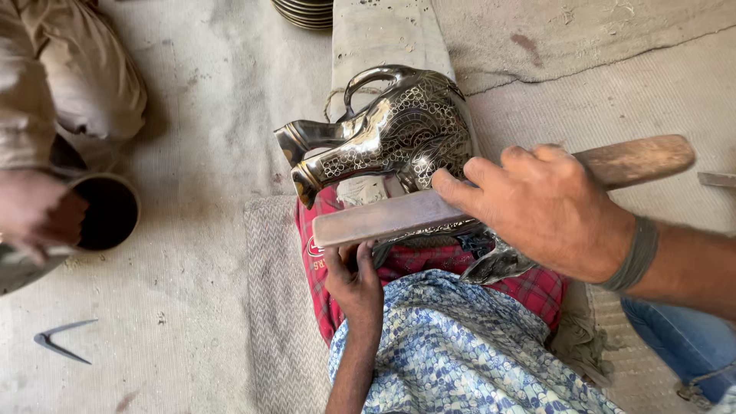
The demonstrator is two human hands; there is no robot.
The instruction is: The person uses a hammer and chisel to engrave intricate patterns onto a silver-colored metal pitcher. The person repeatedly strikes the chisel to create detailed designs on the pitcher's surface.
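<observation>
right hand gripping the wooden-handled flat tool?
Yes: the right hand wraps the wooden-handled flat metal tool lying across the engraved dark metal jug.

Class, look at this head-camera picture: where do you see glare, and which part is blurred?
Head view: daylight glare glints off the engraved metal jug; the co-worker's hand at the left edge is blurred; the right hand on the wooden-handled tool is sharp.

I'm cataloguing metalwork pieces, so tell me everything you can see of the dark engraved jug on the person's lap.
The jug looks like dark, polished metal, covered with fine pale scrollwork. It has a bulging body, a curved loop handle on top and two short spouts pointing left. It lies tilted on a red checked cloth over the lap. A flat wooden bat, gripped by the right hand, presses across its lower side, while the left hand steadies it from beneath.
</observation>
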